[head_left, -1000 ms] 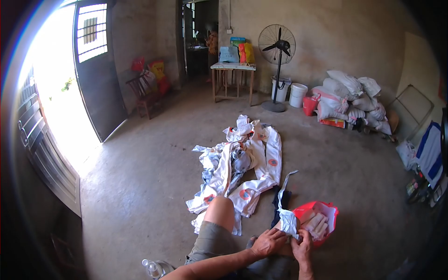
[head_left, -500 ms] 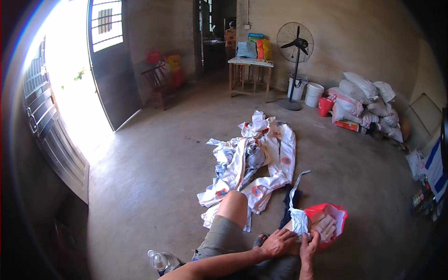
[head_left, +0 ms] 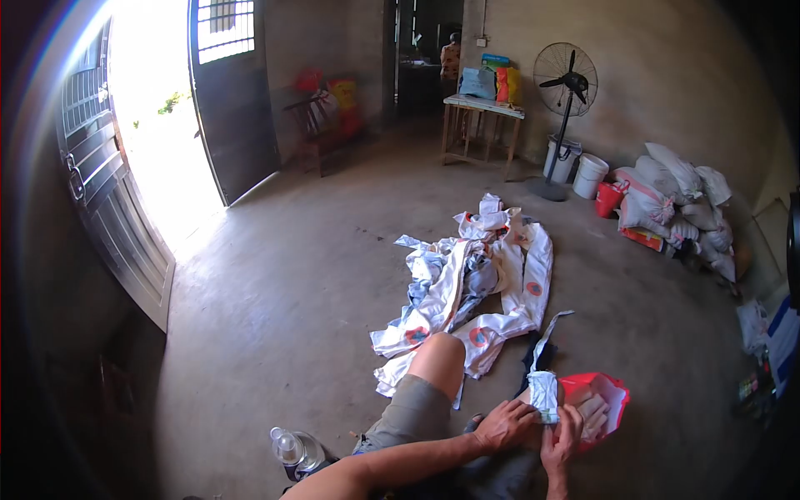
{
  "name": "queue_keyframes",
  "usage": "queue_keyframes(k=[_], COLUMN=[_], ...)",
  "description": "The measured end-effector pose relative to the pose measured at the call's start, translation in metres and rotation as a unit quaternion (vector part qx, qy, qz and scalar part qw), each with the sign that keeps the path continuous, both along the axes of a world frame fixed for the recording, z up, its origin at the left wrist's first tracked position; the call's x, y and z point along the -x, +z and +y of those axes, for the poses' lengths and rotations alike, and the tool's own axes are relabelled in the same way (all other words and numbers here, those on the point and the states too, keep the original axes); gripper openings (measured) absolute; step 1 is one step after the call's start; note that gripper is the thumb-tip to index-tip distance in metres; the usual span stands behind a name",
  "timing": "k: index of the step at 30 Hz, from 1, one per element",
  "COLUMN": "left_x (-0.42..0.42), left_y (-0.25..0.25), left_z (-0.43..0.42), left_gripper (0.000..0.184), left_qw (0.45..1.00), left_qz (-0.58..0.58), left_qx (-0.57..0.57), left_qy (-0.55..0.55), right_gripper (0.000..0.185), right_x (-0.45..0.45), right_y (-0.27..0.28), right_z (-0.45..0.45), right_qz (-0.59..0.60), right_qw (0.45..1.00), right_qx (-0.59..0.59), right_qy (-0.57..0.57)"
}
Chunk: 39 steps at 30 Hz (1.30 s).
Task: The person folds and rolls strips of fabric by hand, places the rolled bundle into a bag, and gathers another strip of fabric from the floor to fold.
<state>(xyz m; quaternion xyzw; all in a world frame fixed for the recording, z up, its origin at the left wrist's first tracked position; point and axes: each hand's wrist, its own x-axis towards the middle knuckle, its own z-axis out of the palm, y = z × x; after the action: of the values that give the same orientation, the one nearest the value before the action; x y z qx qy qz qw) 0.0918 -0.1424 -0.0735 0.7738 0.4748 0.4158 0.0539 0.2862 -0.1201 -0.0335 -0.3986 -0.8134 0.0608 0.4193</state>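
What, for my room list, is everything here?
Cloth strip: 1, white, in hands
Cloth pile: 1, whitish, floor
Container: 1, red, right foreground
Rolls: several, pale, in container
Bottle: 1, clear, lower left
Table: 1, white-topped, back
Bags: several, multicoloured, on table
Fan: 1, black, back
Buckets: 3, white and red, near fan
Sacks: several, white, right
Chair: 1, brown, left
Doors: 2, grey, left
Person: 1, orange-clothed, doorway
Left hand, right hand: 2, bare, at strip

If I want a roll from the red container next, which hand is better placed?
Probably the right hand: it sits beside the red container, while the left hand is farther off, across the white cloth. Both hands are at that cloth, though.
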Motion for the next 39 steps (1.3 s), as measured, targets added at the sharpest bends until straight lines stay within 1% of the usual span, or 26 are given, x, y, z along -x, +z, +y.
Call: queue_keyframes(k=[1,2,3,5,7,9,11,13,16,19,20,23,26,29,31,35,39], left_x=[0.003,0.006,0.01,0.01,0.01,0.011,0.008,0.005,0.001,0.0,-0.001,-0.003,-0.003,0.003,0.015,0.022,0.019], left_y=[-0.001,-0.001,-0.004,-0.011,-0.009,0.007,0.025,0.028,0.032,0.039,0.044,0.059,0.094,0.107,0.093,0.05,0.041], left_z=[0.002,0.006,0.008,0.011,0.013,0.006,0.003,0.002,0.002,0.017,0.024,0.061,0.09,0.091,0.072,0.016,-0.005], left_gripper=[0.033,0.035,0.037,0.041,0.046,0.043,0.046,0.046,0.042,0.039,0.035,0.031,0.027,0.027,0.03,0.033,0.037], left_qw=[1.0,1.0,0.999,0.996,0.994,0.998,0.999,0.999,1.0,0.999,0.999,0.998,0.995,0.992,0.994,0.996,0.997], left_qz=[0.004,0.008,0.024,0.045,0.034,0.01,0.001,-0.006,-0.005,-0.003,-0.008,0.001,-0.005,0.0,0.03,0.063,0.056], left_qx=[-0.005,-0.01,-0.034,-0.079,-0.105,-0.063,-0.047,-0.047,-0.014,-0.035,-0.04,-0.064,-0.096,-0.12,-0.098,-0.043,-0.032], left_qy=[0.002,0.001,0.011,0.007,0.0,-0.018,-0.017,-0.016,-0.015,-0.029,-0.029,-0.026,-0.032,-0.032,-0.034,-0.036,-0.038], right_gripper=[0.037,0.035,0.034,0.035,0.031,0.03,0.029,0.026,0.026,0.026,0.026,0.028,0.029,0.029,0.029,0.027,0.032], right_x=[-0.001,-0.001,-0.002,-0.016,-0.014,-0.011,-0.012,-0.017,-0.023,-0.024,-0.024,-0.027,-0.021,-0.015,-0.012,-0.008,-0.01], right_y=[0.011,0.016,0.014,0.005,0.013,0.018,0.022,0.018,0.018,0.024,0.028,0.042,0.069,0.074,0.062,0.029,0.015], right_z=[-0.005,-0.009,-0.006,0.003,0.007,0.007,0.011,0.014,0.016,0.026,0.031,0.06,0.08,0.076,0.06,0.01,-0.019], right_qz=[-0.028,-0.03,-0.041,-0.072,-0.088,-0.076,-0.11,-0.104,-0.099,-0.082,-0.073,-0.07,-0.054,-0.044,-0.056,-0.078,-0.065], right_qw=[0.999,0.998,0.997,0.995,0.995,0.997,0.993,0.993,0.993,0.994,0.995,0.994,0.993,0.994,0.996,0.996,0.998], right_qx=[-0.033,-0.01,-0.022,-0.039,-0.028,-0.009,-0.046,-0.061,-0.061,-0.068,-0.07,-0.079,-0.105,-0.101,-0.069,-0.023,-0.009], right_qy=[0.026,0.046,0.059,0.06,0.029,0.028,0.014,0.023,0.028,0.027,0.025,0.013,-0.008,-0.001,0.012,0.039,0.024])
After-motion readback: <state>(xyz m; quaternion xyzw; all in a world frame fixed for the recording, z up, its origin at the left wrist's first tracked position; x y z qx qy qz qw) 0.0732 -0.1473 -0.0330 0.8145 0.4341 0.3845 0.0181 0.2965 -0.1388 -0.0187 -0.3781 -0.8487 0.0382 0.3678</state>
